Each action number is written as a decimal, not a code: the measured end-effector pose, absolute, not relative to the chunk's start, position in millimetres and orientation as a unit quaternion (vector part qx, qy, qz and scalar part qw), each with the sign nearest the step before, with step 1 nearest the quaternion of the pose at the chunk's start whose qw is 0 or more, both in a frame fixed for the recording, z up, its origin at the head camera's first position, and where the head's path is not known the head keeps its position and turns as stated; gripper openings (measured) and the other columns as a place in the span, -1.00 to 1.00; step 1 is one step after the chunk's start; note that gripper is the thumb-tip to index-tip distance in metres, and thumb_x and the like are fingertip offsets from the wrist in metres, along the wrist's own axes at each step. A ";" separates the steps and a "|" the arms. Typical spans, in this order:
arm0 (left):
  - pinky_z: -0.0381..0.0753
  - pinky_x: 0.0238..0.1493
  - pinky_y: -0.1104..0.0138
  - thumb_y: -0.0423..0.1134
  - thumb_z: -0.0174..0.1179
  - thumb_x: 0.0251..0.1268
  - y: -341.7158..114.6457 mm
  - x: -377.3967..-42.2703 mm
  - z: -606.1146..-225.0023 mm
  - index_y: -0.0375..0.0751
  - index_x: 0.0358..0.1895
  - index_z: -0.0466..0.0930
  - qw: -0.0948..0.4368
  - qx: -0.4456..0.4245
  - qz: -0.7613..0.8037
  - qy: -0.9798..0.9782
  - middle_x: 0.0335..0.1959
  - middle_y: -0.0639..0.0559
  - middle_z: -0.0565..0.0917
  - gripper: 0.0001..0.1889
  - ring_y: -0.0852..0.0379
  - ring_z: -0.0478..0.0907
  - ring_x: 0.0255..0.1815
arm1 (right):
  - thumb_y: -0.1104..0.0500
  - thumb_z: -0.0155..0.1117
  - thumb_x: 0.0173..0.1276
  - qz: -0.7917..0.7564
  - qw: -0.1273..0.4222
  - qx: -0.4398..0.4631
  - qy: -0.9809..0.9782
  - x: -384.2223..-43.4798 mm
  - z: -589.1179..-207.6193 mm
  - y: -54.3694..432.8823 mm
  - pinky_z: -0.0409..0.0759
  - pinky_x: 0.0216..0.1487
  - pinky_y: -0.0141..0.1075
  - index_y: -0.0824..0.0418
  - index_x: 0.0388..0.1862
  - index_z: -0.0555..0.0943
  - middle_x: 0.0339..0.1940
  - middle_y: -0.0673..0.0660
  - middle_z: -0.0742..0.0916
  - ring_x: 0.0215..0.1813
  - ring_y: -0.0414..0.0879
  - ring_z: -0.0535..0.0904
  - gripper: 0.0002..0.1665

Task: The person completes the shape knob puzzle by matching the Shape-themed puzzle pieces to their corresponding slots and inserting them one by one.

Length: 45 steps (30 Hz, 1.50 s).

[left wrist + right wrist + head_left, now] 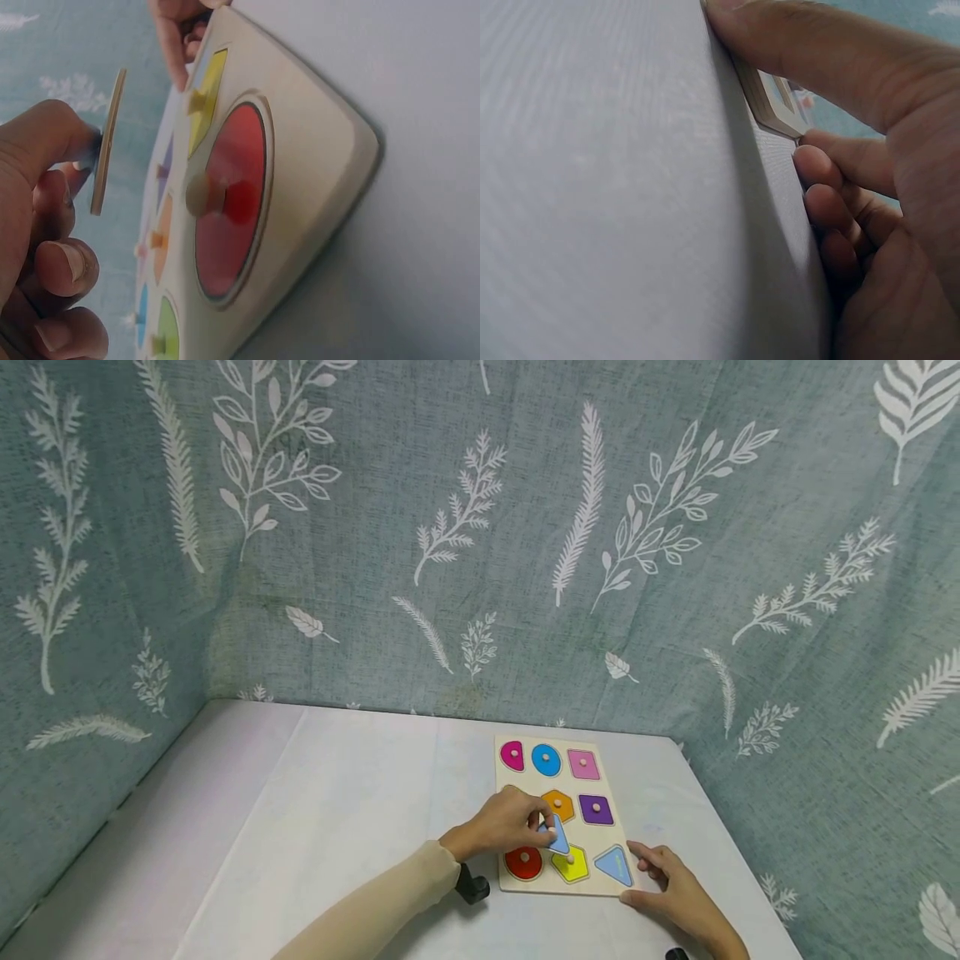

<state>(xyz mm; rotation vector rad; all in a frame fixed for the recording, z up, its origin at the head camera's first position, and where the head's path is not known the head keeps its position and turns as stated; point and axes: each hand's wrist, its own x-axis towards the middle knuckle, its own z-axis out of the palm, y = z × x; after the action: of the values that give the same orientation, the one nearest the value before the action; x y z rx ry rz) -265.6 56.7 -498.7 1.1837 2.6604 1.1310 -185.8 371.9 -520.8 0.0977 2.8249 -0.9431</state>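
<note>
My left hand (506, 822) pinches a light blue triangle puzzle piece (558, 837) and holds it tilted above the wooden shape puzzle board (585, 885). In the left wrist view, the piece (109, 142) appears edge-on, apart from the board. At the board's front right corner is a bare triangular recess (615, 866) with a blue printed floor. My right hand (675, 889) rests beside that corner, thumb and index finger touching the board's edge. Around the raised piece sit a yellow pentagon (576, 868), a red circle (523, 863) and an orange hexagon (557, 806), each with a knob.
Farther back on the board are a purple square (596, 810), a pink square (583, 765), a blue round piece (546, 761) and a magenta half-round (513, 756). A green piece (166, 326) shows in the left wrist view. The white-covered table (337, 793) meets patterned curtains (360, 527).
</note>
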 end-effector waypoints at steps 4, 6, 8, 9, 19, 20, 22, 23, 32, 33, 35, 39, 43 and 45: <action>0.30 -0.61 0.52 -0.07 0.41 0.27 63.2 -264.4 -499.5 0.03 -0.29 0.70 0.015 0.377 0.360 0.853 -0.65 0.34 0.46 -0.88 0.42 0.37 -0.63 | -0.17 0.70 -0.01 -0.311 0.078 0.028 0.947 -186.6 -520.8 371.2 0.48 -0.02 -0.19 0.21 0.45 0.50 -0.16 0.04 0.46 -0.05 -0.06 0.39 0.08; 0.29 -0.63 0.52 -0.07 0.41 0.28 67.1 -263.5 -499.6 0.04 -0.29 0.70 0.021 0.374 0.360 0.854 -0.65 0.32 0.45 -0.89 0.41 0.36 -0.64 | -0.18 0.69 0.00 -0.310 0.077 0.027 0.947 -186.7 -520.9 371.2 0.49 -0.02 -0.21 0.21 0.45 0.50 -0.16 0.04 0.46 -0.05 -0.07 0.39 0.07; 0.29 -0.65 0.51 -0.08 0.40 0.29 71.5 -262.9 -500.8 0.04 -0.29 0.69 0.027 0.371 0.361 0.855 -0.65 0.31 0.45 -0.89 0.40 0.36 -0.69 | -0.17 0.69 0.00 -0.309 0.075 0.024 0.948 -186.6 -521.1 371.4 0.49 -0.03 -0.22 0.22 0.45 0.50 -0.16 0.04 0.46 -0.05 -0.07 0.39 0.07; 0.29 -0.66 0.51 -0.08 0.40 0.29 73.6 -262.7 -501.6 0.04 -0.29 0.69 0.029 0.371 0.362 0.855 -0.65 0.30 0.44 -0.89 0.39 0.36 -0.72 | -0.17 0.69 0.01 -0.310 0.075 0.024 0.948 -186.4 -521.2 371.6 0.48 -0.04 -0.23 0.21 0.45 0.50 -0.16 0.04 0.46 -0.05 -0.07 0.39 0.07; 0.33 -0.56 0.51 -0.08 0.41 0.29 93.1 -262.4 -502.7 0.04 -0.32 0.72 0.014 0.394 0.335 0.856 -0.63 0.32 0.45 -0.89 0.43 0.36 -0.56 | -0.17 0.68 0.02 -0.328 0.075 0.019 0.941 -184.9 -521.6 375.7 0.46 -0.03 -0.27 0.17 0.45 0.51 -0.15 0.04 0.47 -0.04 -0.06 0.39 0.04; 0.33 -0.54 0.51 -0.08 0.41 0.29 95.2 -262.9 -502.7 0.03 -0.32 0.72 0.018 0.392 0.337 0.856 -0.62 0.32 0.46 -0.90 0.43 0.36 -0.55 | -0.17 0.68 0.02 -0.327 0.073 0.018 0.942 -185.0 -521.6 375.8 0.46 -0.03 -0.27 0.18 0.45 0.51 -0.15 0.04 0.47 -0.05 -0.06 0.39 0.04; 0.35 -0.52 0.51 -0.09 0.41 0.28 99.7 -263.3 -503.0 0.03 -0.33 0.72 0.020 0.389 0.335 0.858 -0.61 0.32 0.47 -0.90 0.43 0.37 -0.53 | -0.16 0.68 0.03 -0.330 0.071 0.015 0.941 -185.0 -521.5 375.9 0.46 -0.03 -0.27 0.18 0.44 0.52 -0.16 0.04 0.47 -0.05 -0.06 0.39 0.03; 0.35 -0.51 0.52 -0.09 0.41 0.27 102.0 -263.2 -503.3 0.03 -0.33 0.72 0.020 0.388 0.333 0.859 -0.61 0.33 0.47 -0.90 0.43 0.37 -0.52 | -0.16 0.68 0.03 -0.331 0.069 0.012 0.941 -185.0 -521.6 376.0 0.46 -0.03 -0.28 0.18 0.44 0.52 -0.16 0.04 0.47 -0.05 -0.06 0.39 0.02; 0.36 -0.52 0.53 -0.10 0.40 0.28 120.1 -260.1 -511.1 0.05 -0.34 0.71 0.027 0.384 0.318 0.867 -0.60 0.33 0.47 -0.91 0.41 0.36 -0.50 | -0.13 0.67 0.07 -0.346 0.063 -0.004 0.936 -184.8 -523.5 377.6 0.44 -0.01 -0.30 0.17 0.44 0.52 -0.15 0.03 0.48 -0.06 -0.07 0.37 -0.02; 0.36 -0.52 0.53 -0.09 0.40 0.29 121.6 -259.7 -511.4 0.06 -0.34 0.71 0.026 0.383 0.314 0.868 -0.59 0.33 0.47 -0.91 0.41 0.36 -0.50 | -0.13 0.67 0.06 -0.350 0.064 -0.003 0.934 -185.0 -523.7 377.7 0.44 -0.01 -0.32 0.17 0.44 0.52 -0.15 0.03 0.48 -0.06 -0.07 0.37 -0.02; 0.35 -0.52 0.53 -0.08 0.40 0.29 124.5 -258.8 -510.1 0.05 -0.33 0.72 0.024 0.385 0.311 0.869 -0.59 0.33 0.46 -0.90 0.41 0.35 -0.50 | -0.12 0.67 0.07 -0.357 0.064 -0.006 0.932 -185.0 -523.9 378.4 0.44 -0.02 -0.33 0.18 0.44 0.52 -0.15 0.04 0.48 -0.06 -0.07 0.37 -0.02; 0.30 -0.51 0.54 -0.08 0.40 0.30 130.2 -257.3 -504.1 0.04 -0.35 0.71 0.021 0.393 0.302 0.868 -0.61 0.32 0.45 -0.89 0.41 0.33 -0.53 | -0.10 0.66 0.09 -0.366 0.064 -0.010 0.928 -184.5 -523.7 380.2 0.45 0.01 -0.35 0.18 0.44 0.52 -0.14 0.04 0.48 -0.05 -0.08 0.37 -0.04; 0.26 -0.51 0.53 -0.08 0.39 0.31 137.6 -255.8 -502.9 0.04 -0.33 0.71 0.027 0.397 0.293 0.870 -0.62 0.32 0.43 -0.89 0.41 0.32 -0.55 | -0.09 0.64 0.12 -0.369 0.064 -0.018 0.927 -183.5 -523.9 381.7 0.43 -0.01 -0.35 0.17 0.45 0.51 -0.14 0.05 0.47 -0.06 -0.09 0.36 -0.06; 0.24 -0.52 0.52 -0.08 0.40 0.31 141.6 -255.2 -504.9 0.03 -0.32 0.72 0.030 0.395 0.289 0.872 -0.63 0.31 0.43 -0.90 0.40 0.31 -0.56 | -0.08 0.64 0.13 -0.371 0.064 -0.022 0.926 -183.5 -524.4 382.6 0.42 -0.02 -0.35 0.17 0.45 0.51 -0.14 0.05 0.47 -0.06 -0.08 0.35 -0.06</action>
<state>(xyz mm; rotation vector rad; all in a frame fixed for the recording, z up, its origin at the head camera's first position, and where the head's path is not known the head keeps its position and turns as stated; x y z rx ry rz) -255.2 141.6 -504.9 1.2171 2.6872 0.8915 -183.5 382.6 -524.4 -0.0658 2.7965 -1.1208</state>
